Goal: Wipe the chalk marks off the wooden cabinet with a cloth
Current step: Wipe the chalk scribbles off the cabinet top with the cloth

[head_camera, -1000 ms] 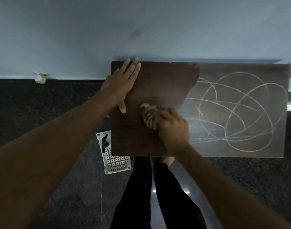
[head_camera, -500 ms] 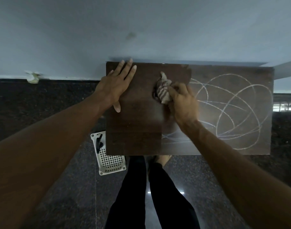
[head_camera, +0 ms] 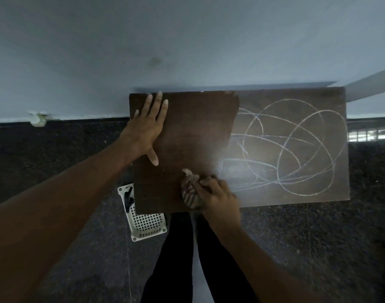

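We are looking straight down at our own two bare arms reaching over the wooden cabinet [head_camera: 193, 132]. Our left arm is stretching in from the lower left, and the left hand [head_camera: 146, 125] is lying flat, palm down, on the far left corner of the top. Its fingers are straight and slightly apart, pointing away from us toward the wall [head_camera: 187, 40], with the thumb splayed out toward us. Our right arm is coming in from the lower right. The right hand [head_camera: 217, 200], somewhat blurred, is sitting at the near edge of the top with its fingers curled tight around the cloth [head_camera: 190, 191] and pressing it to the wood. The cloth is showing as a bunched, crumpled wad with dark and pale stripes. It is lying near the front edge, left of our knuckles, lengthwise from near to far, with a pale tip poking up and away from us to the left. The cabinet top is a brown rectangle whose long axis is running left to right along the wall. Its left part is showing dark, plain wood. Its right part is carrying a dusty grey haze and the chalk marks [head_camera: 289, 147], white overlapping loops and sweeping lines. The edge between the two parts is slanting from the far edge down toward the cloth. Below the front left corner a white lattice basket [head_camera: 146, 224] is standing on the dark speckled floor [head_camera: 296, 248], beside our black trouser legs [head_camera: 176, 259].
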### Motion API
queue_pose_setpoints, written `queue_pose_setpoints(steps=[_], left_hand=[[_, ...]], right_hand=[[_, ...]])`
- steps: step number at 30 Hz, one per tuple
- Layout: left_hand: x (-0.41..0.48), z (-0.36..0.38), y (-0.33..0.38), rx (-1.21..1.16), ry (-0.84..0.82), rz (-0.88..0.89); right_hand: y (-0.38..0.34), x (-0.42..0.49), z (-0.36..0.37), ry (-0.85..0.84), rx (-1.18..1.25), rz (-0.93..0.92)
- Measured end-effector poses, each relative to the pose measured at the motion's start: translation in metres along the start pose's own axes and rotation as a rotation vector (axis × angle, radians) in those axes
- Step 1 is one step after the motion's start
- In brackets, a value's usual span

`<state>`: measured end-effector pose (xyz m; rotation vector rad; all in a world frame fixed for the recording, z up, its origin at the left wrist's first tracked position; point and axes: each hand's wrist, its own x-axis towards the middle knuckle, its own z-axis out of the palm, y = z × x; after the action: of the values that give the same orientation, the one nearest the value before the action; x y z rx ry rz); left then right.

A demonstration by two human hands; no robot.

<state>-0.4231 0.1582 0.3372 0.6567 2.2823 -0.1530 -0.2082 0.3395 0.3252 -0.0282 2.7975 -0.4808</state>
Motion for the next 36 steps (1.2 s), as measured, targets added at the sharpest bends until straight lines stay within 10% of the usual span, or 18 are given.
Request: queue_pose_setpoints(steps=[12, 20, 27, 36], left_hand=[[0.002, 0.001, 0.009, -0.016, -0.005, -0.063], [0.001, 0.001, 0.009, -0.019, -0.002, -0.052], [0.004, 0.002, 0.008, 0.002, -0.019, -0.032], [0.001, 0.0, 0.007, 0.057, -0.017, -0.005]], right_hand=[[0.048, 0.154, -0.065, 0.207, -0.047, 0.306], [0.024, 0.022, -0.014, 0.171, 0.017, 0.165], [-0.01, -0.04, 0.031, 0.198, 0.157, 0.397], [-0.117, -0.007, 0.049, 0.048, 0.094, -0.12]])
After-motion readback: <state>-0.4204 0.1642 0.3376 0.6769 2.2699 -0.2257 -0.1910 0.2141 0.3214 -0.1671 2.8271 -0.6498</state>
